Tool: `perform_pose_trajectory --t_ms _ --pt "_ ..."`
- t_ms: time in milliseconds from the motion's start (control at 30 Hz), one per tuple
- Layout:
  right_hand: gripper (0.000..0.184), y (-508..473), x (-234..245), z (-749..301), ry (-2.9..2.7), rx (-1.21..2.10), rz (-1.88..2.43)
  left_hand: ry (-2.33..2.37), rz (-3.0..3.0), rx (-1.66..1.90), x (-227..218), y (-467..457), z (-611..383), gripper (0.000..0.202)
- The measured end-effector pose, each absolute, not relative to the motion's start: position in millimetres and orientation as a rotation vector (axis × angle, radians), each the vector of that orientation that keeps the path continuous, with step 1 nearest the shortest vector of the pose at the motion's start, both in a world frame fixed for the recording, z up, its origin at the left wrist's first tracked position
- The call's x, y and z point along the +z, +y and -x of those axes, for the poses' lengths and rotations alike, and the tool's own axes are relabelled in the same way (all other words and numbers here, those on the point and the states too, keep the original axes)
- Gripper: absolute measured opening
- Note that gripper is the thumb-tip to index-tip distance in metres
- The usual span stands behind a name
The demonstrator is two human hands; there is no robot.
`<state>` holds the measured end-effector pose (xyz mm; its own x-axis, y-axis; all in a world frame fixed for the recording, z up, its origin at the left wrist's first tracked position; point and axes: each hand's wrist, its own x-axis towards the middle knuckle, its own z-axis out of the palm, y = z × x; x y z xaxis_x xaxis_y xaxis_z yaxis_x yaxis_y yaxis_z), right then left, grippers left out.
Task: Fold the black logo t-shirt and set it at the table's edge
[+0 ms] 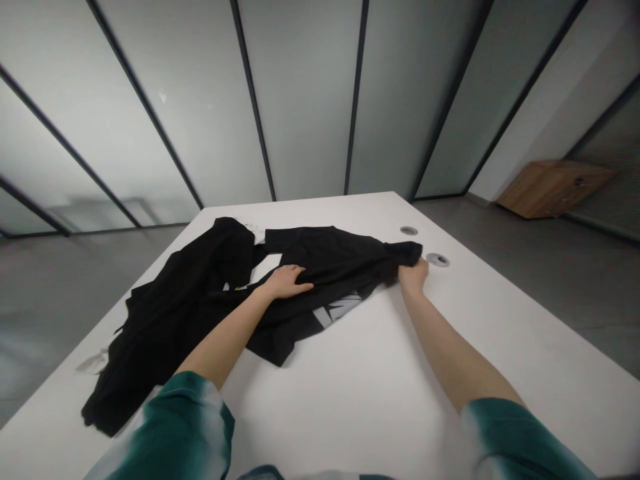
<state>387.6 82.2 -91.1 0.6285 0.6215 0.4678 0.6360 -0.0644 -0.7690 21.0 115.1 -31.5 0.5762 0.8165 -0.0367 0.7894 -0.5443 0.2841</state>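
Observation:
A black garment [210, 293] lies crumpled across the left and middle of a white table [380, 373]. A white printed patch [340, 308] shows at its near edge. My left hand [286, 280] rests on the cloth near its middle, fingers curled and pinching the fabric. My right hand [413, 275] is closed on the garment's right end, where the cloth bunches above my knuckles. Both forearms are bare and reach out from green and white sleeves.
Two round cable grommets [437, 259] sit in the table top just right of my right hand. A small white scrap [93, 362] lies by the table's left edge. Frosted glass walls stand behind, and a wooden cabinet [553, 187] is on the floor at far right.

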Motion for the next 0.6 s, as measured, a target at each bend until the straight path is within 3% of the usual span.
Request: perform_pose_trajectory --t_ms 167,300,367,433,600 --pt "0.045 81 -55 -384 -0.682 -0.119 1.348 1.094 -2.421 0.320 -44 101 -43 0.067" --pt "0.038 69 -17 -339 -1.015 -0.150 1.351 0.772 -2.097 0.762 -23 99 -76 0.083" --pt "0.037 62 -7 -305 -1.288 0.018 1.361 0.674 -1.925 0.916 -10 98 -89 0.102" --pt "0.040 55 -6 -271 -1.581 0.210 1.258 0.639 -1.774 1.009 -2 97 -96 0.109" --pt "0.046 49 -22 -241 -1.782 0.695 0.929 0.776 -1.293 0.954 -8 92 -79 0.049"
